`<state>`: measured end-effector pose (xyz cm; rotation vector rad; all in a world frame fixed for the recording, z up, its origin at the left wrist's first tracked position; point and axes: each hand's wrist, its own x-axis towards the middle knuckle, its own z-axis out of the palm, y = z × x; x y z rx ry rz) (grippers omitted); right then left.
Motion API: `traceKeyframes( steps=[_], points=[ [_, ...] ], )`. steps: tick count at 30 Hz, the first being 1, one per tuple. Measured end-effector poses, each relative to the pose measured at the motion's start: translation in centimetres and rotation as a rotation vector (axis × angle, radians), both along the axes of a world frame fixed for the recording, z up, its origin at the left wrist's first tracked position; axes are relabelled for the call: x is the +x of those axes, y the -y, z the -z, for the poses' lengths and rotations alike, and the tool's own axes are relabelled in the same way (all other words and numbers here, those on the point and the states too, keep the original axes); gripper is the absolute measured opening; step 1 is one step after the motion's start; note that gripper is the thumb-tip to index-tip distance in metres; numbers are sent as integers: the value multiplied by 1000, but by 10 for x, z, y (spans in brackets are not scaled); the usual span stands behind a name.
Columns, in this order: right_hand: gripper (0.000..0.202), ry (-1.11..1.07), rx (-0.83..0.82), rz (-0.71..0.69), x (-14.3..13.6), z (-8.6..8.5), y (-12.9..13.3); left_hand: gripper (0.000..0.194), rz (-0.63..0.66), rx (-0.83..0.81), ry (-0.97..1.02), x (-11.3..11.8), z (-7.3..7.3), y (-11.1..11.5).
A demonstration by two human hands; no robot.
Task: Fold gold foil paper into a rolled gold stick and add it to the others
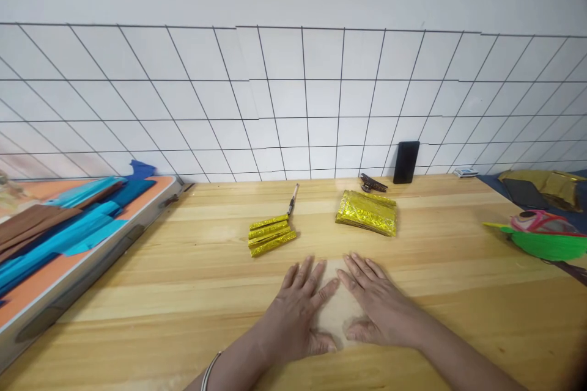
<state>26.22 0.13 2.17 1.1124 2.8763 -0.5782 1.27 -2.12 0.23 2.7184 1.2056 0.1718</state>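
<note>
Both of my hands lie palm down over a thin, pale sheet (338, 311). My left hand (296, 311) rests across its left side with the fingers spread. Across the right side, my right hand (378, 302) is flat too, its fingers stretched forward. The thumbs point inward toward each other, and much of the sheet is hidden under the palms. Ahead of my left hand are pleated shiny gold strips (270, 237), with a pen (292, 201) just behind them. A stack of gold foil sheets (367, 214) sits beyond my right hand.
A dark hair clip (373, 183) lies behind the gold stack, and a black phone (406, 162) leans on the tiled wall. On the left, an orange-topped surface (132, 211) carries blue and brown folded material. A green item (545, 245) lies at the right.
</note>
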Motion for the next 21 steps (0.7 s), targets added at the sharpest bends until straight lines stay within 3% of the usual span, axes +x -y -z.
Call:
traceKeyframes(
  steps=[13, 21],
  points=[
    [107, -29, 6, -51, 5, -1, 0, 91, 27, 48, 9, -2, 6, 0],
    [85, -31, 153, -109, -5, -21, 12, 88, 37, 34, 6, -1, 3, 0]
  ],
)
